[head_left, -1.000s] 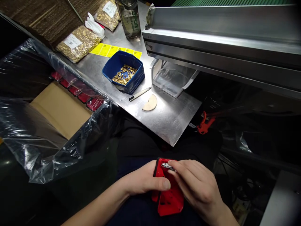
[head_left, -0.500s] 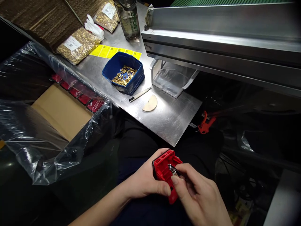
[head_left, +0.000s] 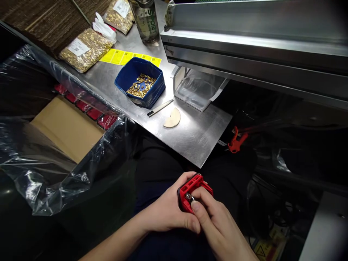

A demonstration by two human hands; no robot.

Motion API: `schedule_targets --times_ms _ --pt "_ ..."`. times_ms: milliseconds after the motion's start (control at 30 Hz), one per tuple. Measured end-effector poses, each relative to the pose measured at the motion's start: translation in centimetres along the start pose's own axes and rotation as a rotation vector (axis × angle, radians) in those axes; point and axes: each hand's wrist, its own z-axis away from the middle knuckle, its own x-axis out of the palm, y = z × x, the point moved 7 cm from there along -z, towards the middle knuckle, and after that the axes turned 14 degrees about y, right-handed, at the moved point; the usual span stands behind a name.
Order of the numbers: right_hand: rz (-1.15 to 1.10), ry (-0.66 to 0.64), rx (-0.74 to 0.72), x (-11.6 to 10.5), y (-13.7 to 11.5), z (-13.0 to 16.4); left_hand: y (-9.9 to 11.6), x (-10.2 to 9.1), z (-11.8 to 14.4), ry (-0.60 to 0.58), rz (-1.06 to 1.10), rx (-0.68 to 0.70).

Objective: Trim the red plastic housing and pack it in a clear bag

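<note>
Low in the middle of the view, over my lap, my left hand (head_left: 165, 212) grips a red plastic part (head_left: 193, 188) from its left side, thumb along the bottom. My right hand (head_left: 217, 224) comes in from the right and pinches a small shiny metal piece (head_left: 189, 198) against the red part's face with thumb and forefinger. The lower half of the red part is hidden behind my fingers.
A steel table (head_left: 195, 134) holds a blue bin of small brass pieces (head_left: 140, 82), a pen-like tool (head_left: 160, 108), a half-round wooden piece (head_left: 172, 119), a clear tray (head_left: 197, 88), bags of brass parts (head_left: 84, 49) and a bottle (head_left: 145, 20). A plastic-lined carton with red parts (head_left: 67, 127) stands left.
The red part has been turned up on end in my left hand, and my right hand has moved the metal piece down against its face. The view shifted slightly.
</note>
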Motion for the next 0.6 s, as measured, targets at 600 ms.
schedule_targets --times_ms 600 --pt "-0.168 -0.015 0.092 0.3 1.3 -0.2 -0.2 -0.1 -0.1 0.016 -0.024 -0.011"
